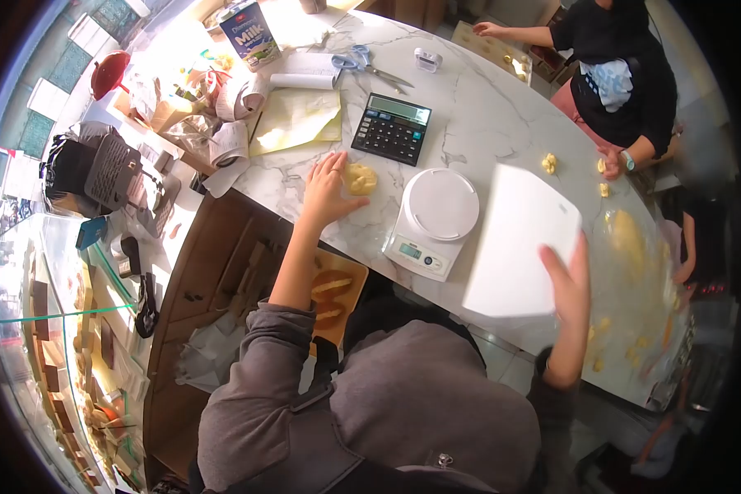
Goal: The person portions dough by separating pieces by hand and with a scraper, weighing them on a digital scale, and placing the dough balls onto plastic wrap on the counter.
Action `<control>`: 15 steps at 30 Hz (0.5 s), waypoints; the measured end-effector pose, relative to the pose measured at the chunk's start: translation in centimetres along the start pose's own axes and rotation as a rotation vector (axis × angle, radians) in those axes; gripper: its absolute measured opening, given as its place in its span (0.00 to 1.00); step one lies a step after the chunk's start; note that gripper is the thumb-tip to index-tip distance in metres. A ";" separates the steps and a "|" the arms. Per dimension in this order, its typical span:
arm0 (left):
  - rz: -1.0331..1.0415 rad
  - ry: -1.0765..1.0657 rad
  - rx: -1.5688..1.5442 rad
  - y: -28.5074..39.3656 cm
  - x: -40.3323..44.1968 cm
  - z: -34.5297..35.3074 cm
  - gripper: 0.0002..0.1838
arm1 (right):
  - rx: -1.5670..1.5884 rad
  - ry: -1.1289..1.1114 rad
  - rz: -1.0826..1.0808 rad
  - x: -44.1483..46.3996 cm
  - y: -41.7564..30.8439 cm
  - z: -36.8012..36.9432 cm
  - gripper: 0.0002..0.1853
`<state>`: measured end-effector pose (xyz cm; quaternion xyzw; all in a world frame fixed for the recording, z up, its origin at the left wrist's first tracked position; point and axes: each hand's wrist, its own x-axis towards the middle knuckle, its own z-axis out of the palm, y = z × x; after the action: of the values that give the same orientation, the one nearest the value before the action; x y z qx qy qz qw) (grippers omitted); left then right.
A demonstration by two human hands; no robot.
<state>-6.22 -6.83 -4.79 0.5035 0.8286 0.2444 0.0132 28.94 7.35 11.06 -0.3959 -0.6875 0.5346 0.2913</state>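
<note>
A lump of yellow dough (361,179) lies on the marble table. My left hand (329,191) is beside it, with fingers and thumb stretched apart around its near left side; whether they touch it I cannot tell. My right hand (570,284) grips the right edge of a flat white board (514,247), thumb on top. The board looks slightly blurred and tilted, and its underside is hidden. Between my hands stands a white kitchen scale (441,206) with a bare round platform and a small display.
Behind the scale are a black calculator (392,129), scissors (366,66), yellow paper (298,119) and a milk carton (249,34). Small dough pieces (549,163) lie to the right, near a co-worker's hand (611,162). Below the table edge sits an orange tray (337,288).
</note>
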 end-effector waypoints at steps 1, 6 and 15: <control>-0.006 0.004 -0.090 -0.2 0.0 -0.1 0.45 | -0.014 -0.113 -0.089 2.1 -1.3 2.9 0.25; -0.024 0.143 -0.257 0.1 -0.6 -0.2 0.29 | -0.537 -0.369 -0.247 9.3 -2.2 16.7 0.32; -0.041 0.279 -0.376 -0.8 -1.4 1.0 0.29 | -0.831 -0.526 -0.327 11.5 0.4 23.9 0.30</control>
<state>-5.93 -7.93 -6.32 0.4369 0.7723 0.4611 -0.0029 3.40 5.17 4.22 -0.2178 -0.9447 0.2452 0.0066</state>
